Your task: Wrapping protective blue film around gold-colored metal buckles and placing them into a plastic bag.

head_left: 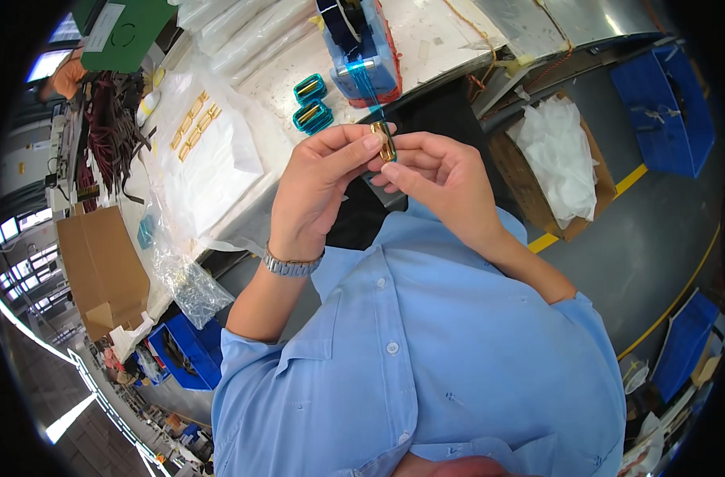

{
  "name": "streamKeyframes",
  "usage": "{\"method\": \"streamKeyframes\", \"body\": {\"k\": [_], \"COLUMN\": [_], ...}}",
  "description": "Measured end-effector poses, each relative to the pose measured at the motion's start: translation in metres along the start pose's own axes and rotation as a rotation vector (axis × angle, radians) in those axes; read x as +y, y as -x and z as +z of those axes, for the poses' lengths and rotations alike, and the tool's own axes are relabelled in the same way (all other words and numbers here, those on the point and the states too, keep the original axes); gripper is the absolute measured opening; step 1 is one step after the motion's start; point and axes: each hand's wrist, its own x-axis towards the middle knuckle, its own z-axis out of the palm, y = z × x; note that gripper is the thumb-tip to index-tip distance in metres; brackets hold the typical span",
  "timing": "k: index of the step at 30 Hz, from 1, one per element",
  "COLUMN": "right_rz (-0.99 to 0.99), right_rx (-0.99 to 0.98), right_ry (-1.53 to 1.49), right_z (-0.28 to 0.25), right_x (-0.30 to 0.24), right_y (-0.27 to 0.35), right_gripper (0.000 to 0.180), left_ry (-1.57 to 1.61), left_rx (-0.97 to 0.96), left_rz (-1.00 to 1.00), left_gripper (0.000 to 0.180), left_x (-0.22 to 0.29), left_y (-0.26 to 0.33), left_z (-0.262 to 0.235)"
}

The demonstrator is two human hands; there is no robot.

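My left hand pinches a small, shiny gold metal piece between thumb and fingers. On its other side, my right hand closes thumb and fingers around the lower end of the same piece. A strip of blue transparent tape runs from the tape dispenser down to the piece at my fingertips. Left of the dispenser lie two gold pieces wrapped in blue film, one farther and one nearer. Two rows of gold frame-shaped buckles rest on a white sheet farther left.
Clear plastic bags hang over the table's left edge beside a brown cardboard box. A blue bin stands below. To my right are a carton with white plastic lining and another blue bin. Dark red straps hang far left.
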Motion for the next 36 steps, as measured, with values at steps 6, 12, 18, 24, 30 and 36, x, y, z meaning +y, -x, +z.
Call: {"method": "streamKeyframes", "body": {"k": [6, 12, 18, 24, 30, 36], "right_rz": [0.036, 0.077, 0.105, 0.143, 0.186, 0.293], "right_rx": [0.043, 0.040, 0.046, 0.051, 0.051, -0.033], "right_ry": [0.005, -0.003, -0.030, -0.075, -0.091, -0.093], "right_z": [-0.002, -0.005, -0.003, -0.004, -0.001, -0.008], "right_x": [0.002, 0.002, -0.002, -0.003, -0.005, -0.013], "right_y": [-0.005, -0.005, -0.002, -0.002, -0.001, -0.001], "right_gripper": [0.027, 0.029, 0.029, 0.031, 0.029, 0.027], "left_ry": [0.034, -0.031, -0.059, 0.017, -0.044, -0.104], "left_rx": [0.057, 0.136, 0.060, -0.021, 0.013, 0.075], "left_rz": [0.044, 0.242, 0.183, 0.114, 0.196, 0.085], "left_gripper": [0.020, 0.020, 0.024, 0.022, 0.017, 0.016], "left_x": [-0.008, -0.022, -0.030, -0.034, -0.037, -0.034], "left_y": [-0.004, -0.003, -0.010, -0.017, -0.018, -0.023], "left_z": [0.007, 0.006, 0.002, -0.002, 0.002, -0.006]}}
